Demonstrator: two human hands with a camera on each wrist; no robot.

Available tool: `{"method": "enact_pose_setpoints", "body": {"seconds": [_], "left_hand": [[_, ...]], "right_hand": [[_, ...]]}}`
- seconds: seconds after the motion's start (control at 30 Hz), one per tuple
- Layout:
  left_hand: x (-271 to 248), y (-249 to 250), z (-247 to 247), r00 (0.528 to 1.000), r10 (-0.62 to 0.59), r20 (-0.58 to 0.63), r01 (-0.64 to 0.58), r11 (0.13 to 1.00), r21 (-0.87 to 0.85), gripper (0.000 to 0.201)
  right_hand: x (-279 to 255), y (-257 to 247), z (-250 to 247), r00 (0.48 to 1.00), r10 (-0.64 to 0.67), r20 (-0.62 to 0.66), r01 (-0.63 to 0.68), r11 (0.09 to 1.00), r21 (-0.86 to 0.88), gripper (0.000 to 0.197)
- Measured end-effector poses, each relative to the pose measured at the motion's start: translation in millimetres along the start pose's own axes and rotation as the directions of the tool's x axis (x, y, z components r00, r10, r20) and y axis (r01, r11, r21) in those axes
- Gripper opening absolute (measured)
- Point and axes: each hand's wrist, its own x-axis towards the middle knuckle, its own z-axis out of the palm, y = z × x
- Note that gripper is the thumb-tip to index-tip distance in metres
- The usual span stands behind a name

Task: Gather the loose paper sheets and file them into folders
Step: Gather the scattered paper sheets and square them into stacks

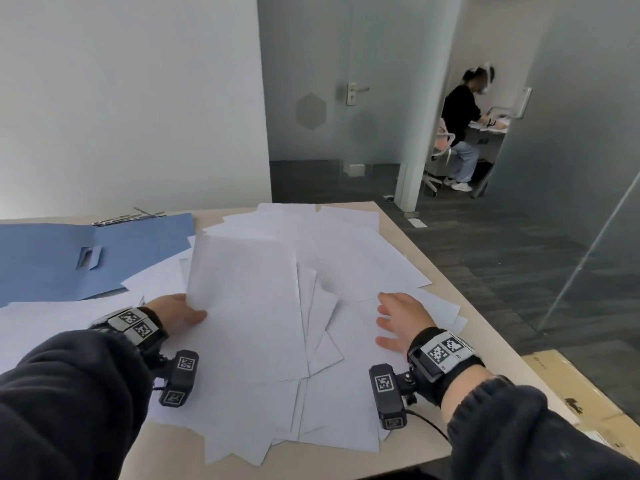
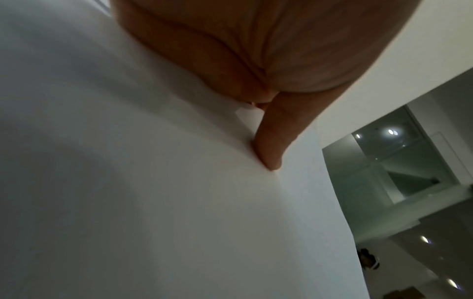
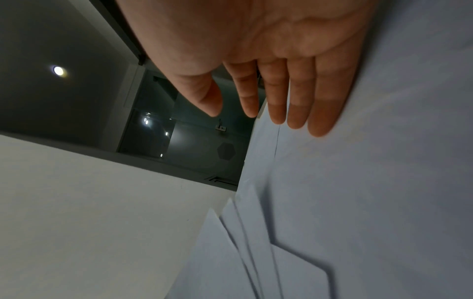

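Head view: left hand (image 1: 180, 311) is pinching the top sheet (image 1: 246, 306); its long axis is running toward 12 o'clock, the blue folder (image 1: 52, 261) lying at 10 o'clock.
Left wrist: thumb (image 2: 271, 141) is pressing paper.
Right wrist: right hand (image 3: 268, 66) is lying released, flat on the sheets.

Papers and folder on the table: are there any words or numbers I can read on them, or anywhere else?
None can be read.
Paper sheets: they look blank, any print too faint to tell.
Blue folder: no writing shows.
Wrist bands: only black-and-white square code patterns, no letters.
Cardboard box: small dark marks, too blurred to read.
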Motion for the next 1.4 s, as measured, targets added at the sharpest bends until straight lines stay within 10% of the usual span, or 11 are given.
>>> {"method": "enact_pose_setpoints", "body": {"seconds": [0.3,0.43,1.03,1.23,1.4], "left_hand": [[-29,9,19,0.998,0.066,-0.011,-0.063,0.982,0.18,0.058],[-33,12,20,0.997,0.077,-0.008,-0.075,0.983,0.165,0.041],[-39,-24,48,0.998,0.053,-0.028,-0.06,0.929,-0.365,0.013],[-48,-17,55,0.994,0.092,0.053,-0.057,0.883,-0.466,0.019],[-53,-18,60,0.984,0.119,0.133,-0.035,0.859,-0.511,0.019]], "right_hand": [[-5,-7,19,0.999,0.033,0.009,-0.031,0.987,-0.159,0.023],[-2,-13,27,0.999,-0.053,-0.003,0.05,0.953,-0.298,0.021],[8,-7,58,0.987,0.146,0.067,-0.145,0.989,-0.013,0.019],[11,3,59,0.974,0.16,0.16,-0.123,0.968,-0.219,0.068],[6,12,65,0.958,0.022,0.286,0.083,0.933,-0.35,0.03]]}}
